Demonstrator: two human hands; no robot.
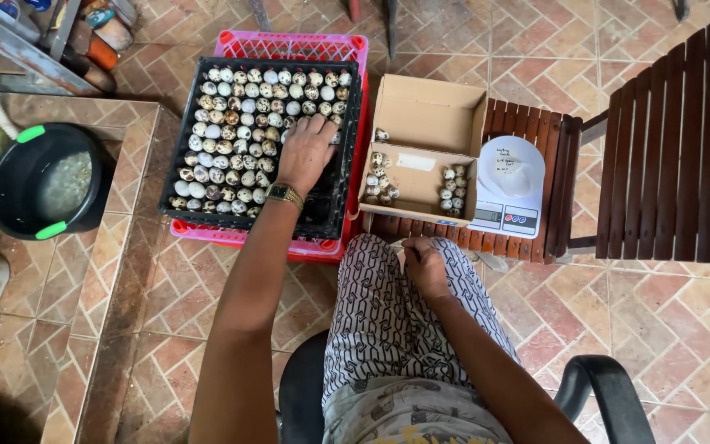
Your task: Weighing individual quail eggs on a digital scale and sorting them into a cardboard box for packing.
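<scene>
My left hand (306, 152), with a gold watch on its wrist, reaches into a black crate (176, 160) full of speckled quail eggs (232, 123). Its fingers curl down over the eggs on the crate's right side, and what they hold is hidden. My right hand (422, 265) rests closed on my knee, over patterned trousers. An open cardboard box (429, 111) stands on a wooden stool (536, 123) in front of me. It holds several quail eggs (380, 181) in two small heaps.
The black crate sits on a pink plastic crate (289, 45). A white kitchen scale (509, 185) stands beside the box. A dark wooden chair (667, 140) is at the right. A black bucket (47, 181) with green handles sits on a tiled ledge at the left. Black chair arm (610, 386) below.
</scene>
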